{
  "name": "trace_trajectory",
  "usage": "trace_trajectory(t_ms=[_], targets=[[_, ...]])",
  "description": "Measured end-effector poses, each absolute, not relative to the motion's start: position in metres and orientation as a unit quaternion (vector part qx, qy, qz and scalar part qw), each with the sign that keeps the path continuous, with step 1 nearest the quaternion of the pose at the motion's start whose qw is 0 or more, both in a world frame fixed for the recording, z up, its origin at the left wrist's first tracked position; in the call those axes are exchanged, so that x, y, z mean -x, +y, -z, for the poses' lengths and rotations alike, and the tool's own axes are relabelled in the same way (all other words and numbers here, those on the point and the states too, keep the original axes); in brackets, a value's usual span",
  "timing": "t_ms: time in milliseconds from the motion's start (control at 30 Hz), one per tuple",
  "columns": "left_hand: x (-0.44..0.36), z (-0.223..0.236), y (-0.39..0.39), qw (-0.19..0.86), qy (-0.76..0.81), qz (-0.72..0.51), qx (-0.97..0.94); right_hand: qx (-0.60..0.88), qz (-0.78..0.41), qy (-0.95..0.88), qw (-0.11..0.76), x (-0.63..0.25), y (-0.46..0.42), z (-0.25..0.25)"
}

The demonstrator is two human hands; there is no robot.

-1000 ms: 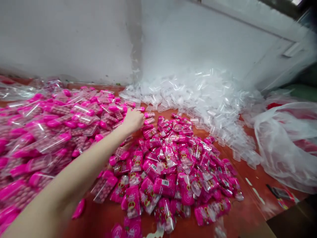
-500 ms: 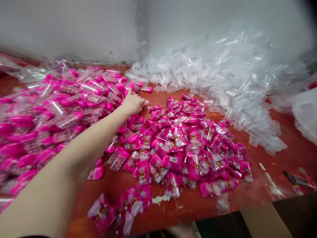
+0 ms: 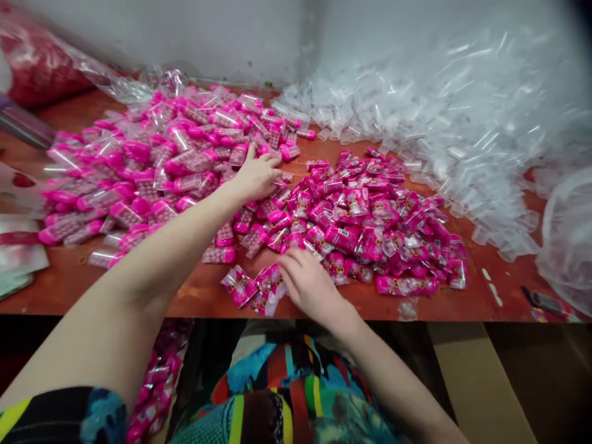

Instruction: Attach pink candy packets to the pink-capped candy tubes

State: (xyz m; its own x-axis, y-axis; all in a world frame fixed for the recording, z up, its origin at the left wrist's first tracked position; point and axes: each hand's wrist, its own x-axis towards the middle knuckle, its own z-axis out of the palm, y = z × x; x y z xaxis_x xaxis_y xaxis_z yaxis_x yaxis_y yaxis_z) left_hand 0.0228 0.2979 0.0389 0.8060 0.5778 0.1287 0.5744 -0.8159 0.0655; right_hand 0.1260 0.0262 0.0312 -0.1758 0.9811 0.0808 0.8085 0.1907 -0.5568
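My left hand [image 3: 259, 176] reaches across the red table, fingers stretched over the edge of a heap of small clear bottles [image 3: 185, 163] with pink caps and pink balls inside. It touches the bottles there, and no bottle shows in its grasp. Close to the table's front edge is my right hand [image 3: 312, 287], palm down with fingers extended beside a few flat pink printed wrappers [image 3: 268, 287]. Its fingertips are at the near side of a pile of pink wrapped packets [image 3: 365, 213]; I see nothing held in it.
A large heap of clear plastic containers [image 3: 430, 123] lies along the wall at the right, beside a translucent bag [image 3: 568, 234]. A dark tool [image 3: 546, 302] lies near the right front edge. More pink packets [image 3: 157, 376] are below the table. A red bag [image 3: 41, 61] is at the far left.
The view has shifted and now shows more of the front edge and my lap. My right hand has come into view by the flat wrappers. My left hand stays at the bottle heap, its fingers now more spread.
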Motion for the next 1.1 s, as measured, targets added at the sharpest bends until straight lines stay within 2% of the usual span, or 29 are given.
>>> trace_trajectory(t_ms=[67, 233, 333, 400, 533, 733, 867, 967, 1033, 1100], targets=[[-0.005, -0.049, 0.271, 0.01, 0.315, -0.098, -0.944, 0.621, -0.103, -0.755, 0.185, -0.125, 0.049, -0.015], [0.055, -0.045, 0.182, 0.044, 0.451, -0.22, -0.864, 0.614, -0.014, -0.775, 0.149, -0.141, 0.067, 0.017], [0.076, -0.024, 0.13, 0.091, 0.482, -0.189, -0.85, 0.619, 0.009, -0.771, 0.15, -0.152, 0.07, 0.021], [0.076, -0.011, 0.108, 0.073, 0.501, -0.147, -0.85, 0.624, 0.02, -0.767, 0.148, -0.16, 0.076, 0.023], [0.065, 0.0, 0.095, 0.011, 0.539, -0.123, -0.833, 0.634, 0.023, -0.761, 0.139, -0.17, 0.092, 0.022], [0.061, -0.006, 0.094, 0.003, 0.561, -0.202, -0.803, 0.651, 0.037, -0.733, 0.194, -0.134, 0.088, 0.013], [0.062, -0.012, 0.093, 0.022, 0.562, -0.249, -0.789, 0.619, 0.028, -0.767, 0.168, -0.117, 0.091, 0.023], [0.059, -0.018, 0.088, 0.134, 0.592, -0.324, -0.726, 0.641, 0.028, -0.747, 0.172, -0.126, 0.092, 0.025], [0.053, -0.022, 0.082, 0.294, 0.607, -0.382, -0.632, 0.656, 0.013, -0.727, 0.201, -0.132, 0.087, 0.02], [0.045, -0.026, 0.075, 0.473, 0.58, -0.434, -0.501, 0.666, -0.017, -0.695, 0.269, -0.133, 0.076, 0.011]])
